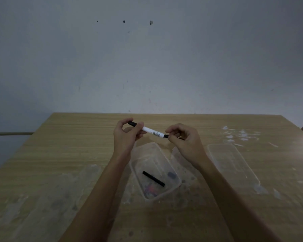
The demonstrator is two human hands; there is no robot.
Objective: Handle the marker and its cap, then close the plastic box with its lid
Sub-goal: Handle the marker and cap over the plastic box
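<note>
Above the table I hold a marker with a white barrel and black ends, level between both hands. My left hand grips its left black end. My right hand pinches the black cap at its right end; most of the cap is hidden by my fingers, and I cannot tell whether it is seated on the marker. Below my hands stands the clear plastic box, open, with no lid on it. Its clear lid lies flat on the table to the right.
Inside the box lie a black stick, a small dark object and something red and blue. The wooden table has whitish smears and white scraps at the back right. A grey wall stands behind.
</note>
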